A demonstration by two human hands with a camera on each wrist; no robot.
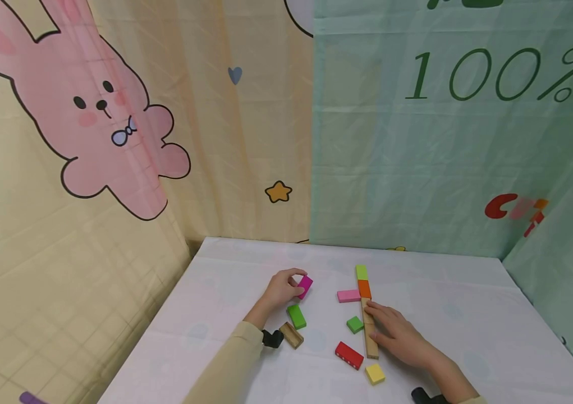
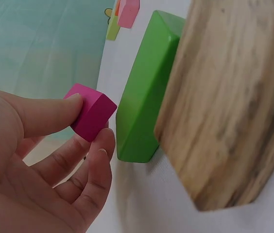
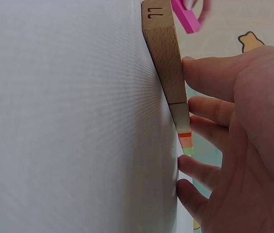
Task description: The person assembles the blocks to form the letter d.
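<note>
My left hand pinches a magenta block between thumb and fingers, at the left of the table. In the left wrist view, that magenta block is tilted, close to a green block and a grooved wooden block. My right hand lies along the right side of a straight row, its fingers touching the plain wooden blocks. Beyond them the row goes on with an orange block and a lime block. A pink block sticks out leftward beside the orange one.
Left of the row lie a small green block and a red block with white dots. A yellow block sits near the row's front end. The white-covered table meets hanging curtains at the back.
</note>
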